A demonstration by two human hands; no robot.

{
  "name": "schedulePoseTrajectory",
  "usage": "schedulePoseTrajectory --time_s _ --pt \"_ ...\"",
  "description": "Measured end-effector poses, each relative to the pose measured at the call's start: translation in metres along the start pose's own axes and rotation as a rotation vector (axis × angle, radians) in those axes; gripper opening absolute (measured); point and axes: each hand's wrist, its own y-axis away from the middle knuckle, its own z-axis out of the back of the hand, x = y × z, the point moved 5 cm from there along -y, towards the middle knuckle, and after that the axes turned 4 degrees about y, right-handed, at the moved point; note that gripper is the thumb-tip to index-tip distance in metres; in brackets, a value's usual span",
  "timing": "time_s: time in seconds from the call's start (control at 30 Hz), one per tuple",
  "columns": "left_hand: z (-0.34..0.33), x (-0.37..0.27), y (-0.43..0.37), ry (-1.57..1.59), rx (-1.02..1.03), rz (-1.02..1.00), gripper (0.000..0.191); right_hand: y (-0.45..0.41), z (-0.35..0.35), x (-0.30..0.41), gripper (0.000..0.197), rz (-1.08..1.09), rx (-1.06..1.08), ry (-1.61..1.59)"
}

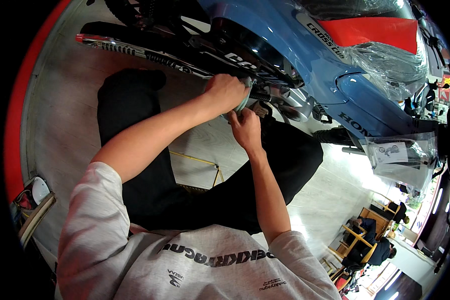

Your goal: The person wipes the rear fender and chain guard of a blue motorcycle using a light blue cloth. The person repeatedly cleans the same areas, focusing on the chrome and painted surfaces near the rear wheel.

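Observation:
My left hand (227,92) is closed on a grey-green cloth (243,103), against the lower side of a blue Honda Cross Cub motorcycle (285,41). Just below it, my right hand (246,127) pinches the lower end of the same cloth between thumb and fingers. Close to the right of the cloth is a black ribbed rubber footpeg (260,96), with the silver engine casing (296,107) beyond. A long muffler with a slotted chrome heat shield (123,48) runs off to the left. What lies under the cloth is hidden by my hands.
Clear plastic wrap (390,67) and a red sheet (375,33) cover the seat. A plastic bag with papers (401,157) hangs near the front. My black-trousered knees flank my hands. A person (375,251) sits on a wooden chair far right; a white helmet-like object (40,191) lies left.

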Motion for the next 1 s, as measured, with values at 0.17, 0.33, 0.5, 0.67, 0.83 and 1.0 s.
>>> schedulePoseTrajectory --time_s 0.17,0.33,0.5,0.67,0.83,1.0 --pt "0.003 -0.002 0.006 -0.028 -0.219 -0.093 0.017 0.0 0.001 0.005 0.038 0.029 0.002 0.058" --pt "0.007 -0.001 0.009 0.002 -0.218 -0.143 0.018 -0.001 -0.001 0.004 0.038 0.017 0.013 0.094" --pt "-0.006 0.001 -0.007 0.038 -0.024 -0.011 0.014 -0.002 -0.002 0.0 0.037 -0.026 0.036 0.093" --pt "0.0 0.013 -0.008 0.179 -0.053 0.084 0.028 0.0 0.008 0.007 0.032 -0.014 -0.034 -0.026" --pt "0.006 0.025 -0.006 0.467 -0.017 0.207 0.045 -0.001 0.02 0.009 0.018 0.031 -0.15 -0.484" --pt "0.013 0.021 0.001 0.783 0.343 0.219 0.048 0.003 0.042 0.009 0.021 0.031 -0.155 -0.994"
